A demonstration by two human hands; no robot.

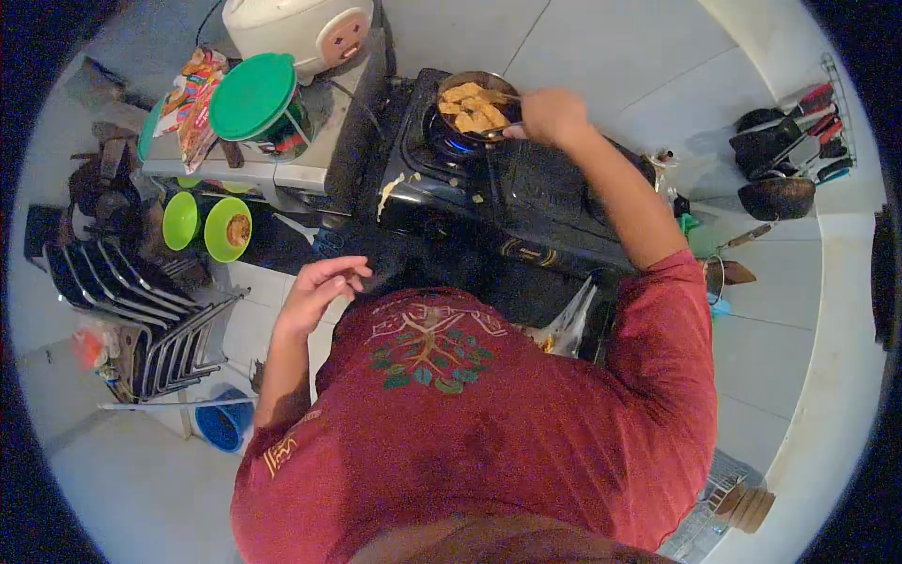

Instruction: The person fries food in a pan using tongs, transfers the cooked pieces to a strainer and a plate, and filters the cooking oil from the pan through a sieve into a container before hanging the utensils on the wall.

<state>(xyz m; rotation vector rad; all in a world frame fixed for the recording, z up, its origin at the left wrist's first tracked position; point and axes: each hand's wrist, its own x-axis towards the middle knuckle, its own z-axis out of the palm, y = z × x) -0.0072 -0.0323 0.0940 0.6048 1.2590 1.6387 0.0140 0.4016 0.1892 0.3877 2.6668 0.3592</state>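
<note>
Near green bowls, the left hand curls loosely; the right hand grips a utensil over the pan.

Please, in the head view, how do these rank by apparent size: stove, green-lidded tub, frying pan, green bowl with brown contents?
1. Black stove, though partly hidden
2. Green-lidded tub
3. Frying pan
4. Green bowl

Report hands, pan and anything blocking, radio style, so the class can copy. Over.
Left hand raised, looks empty. Right hand on utensil at pan. Food pieces inside, blue flame below. No visible obstruction.
</note>
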